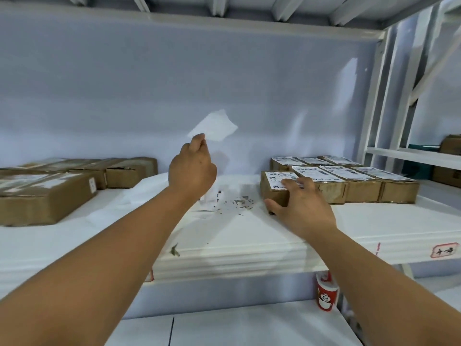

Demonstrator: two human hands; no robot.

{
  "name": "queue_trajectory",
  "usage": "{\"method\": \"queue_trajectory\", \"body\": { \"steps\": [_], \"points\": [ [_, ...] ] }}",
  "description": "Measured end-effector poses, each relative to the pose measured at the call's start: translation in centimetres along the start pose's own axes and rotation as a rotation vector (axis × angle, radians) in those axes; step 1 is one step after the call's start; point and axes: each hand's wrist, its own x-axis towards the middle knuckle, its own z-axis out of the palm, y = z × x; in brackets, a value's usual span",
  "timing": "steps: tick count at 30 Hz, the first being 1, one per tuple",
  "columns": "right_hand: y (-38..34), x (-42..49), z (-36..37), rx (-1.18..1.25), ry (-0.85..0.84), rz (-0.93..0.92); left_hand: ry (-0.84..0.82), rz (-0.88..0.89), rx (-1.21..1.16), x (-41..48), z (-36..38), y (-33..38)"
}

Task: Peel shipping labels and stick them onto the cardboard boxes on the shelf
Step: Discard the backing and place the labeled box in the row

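Note:
My left hand (pixel 192 168) is raised above the shelf middle and pinches a blank white sheet (pixel 214 126) by its lower corner. My right hand (pixel 299 203) rests with spread fingers on the nearest labelled cardboard box (pixel 274 191), touching its label (pixel 280 177). That box heads a group of several labelled boxes (pixel 354 181) on the shelf's right side. Several unlabelled brown boxes (pixel 50 191) lie on the left. A stack of label sheets (pixel 234 203) lies flat between the two groups, under my left wrist.
The white shelf board (pixel 249 245) has a red tag (pixel 444 250) on its front edge. A red and white paper cup (pixel 325 293) stands on the lower shelf. White uprights (pixel 374 96) frame the right side, with more boxes (pixel 449 146) beyond.

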Motion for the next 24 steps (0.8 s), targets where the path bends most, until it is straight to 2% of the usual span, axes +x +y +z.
{"method": "queue_trajectory", "body": {
  "steps": [3,7,9,12,15,17,18,20,24],
  "points": [
    [-0.1,-0.1,-0.1,0.015,-0.011,0.011,-0.142,-0.015,0.301,-1.7,-0.4,-3.2],
    [-0.3,-0.4,-0.2,0.027,-0.017,0.018,-0.319,-0.184,0.23,-3.3,0.0,-5.5],
    [-0.4,-0.5,-0.3,0.026,-0.014,0.013,-0.3,-0.184,0.266,-3.5,-0.2,-5.7],
    [-0.4,-0.5,-0.4,0.029,-0.013,0.004,-0.119,-0.16,0.259,-3.5,-0.7,-5.5],
    [-0.3,-0.5,-0.4,0.028,-0.014,0.001,0.067,0.063,0.104,-3.1,-0.4,-4.7],
    [-0.3,-0.4,-0.3,0.028,-0.012,0.0,0.096,0.185,-0.013,-2.9,-0.2,-3.6],
    [-0.2,-0.3,-0.2,0.028,-0.01,-0.002,0.059,0.192,-0.102,-2.7,-0.1,-2.7],
    [-0.2,-0.1,-0.1,0.029,-0.006,-0.009,-0.072,0.114,-0.352,-2.4,-0.1,-0.5],
    [-0.1,0.1,0.2,0.027,-0.008,-0.015,-0.357,-0.158,-0.841,-0.4,0.9,3.3]
  ]
}}
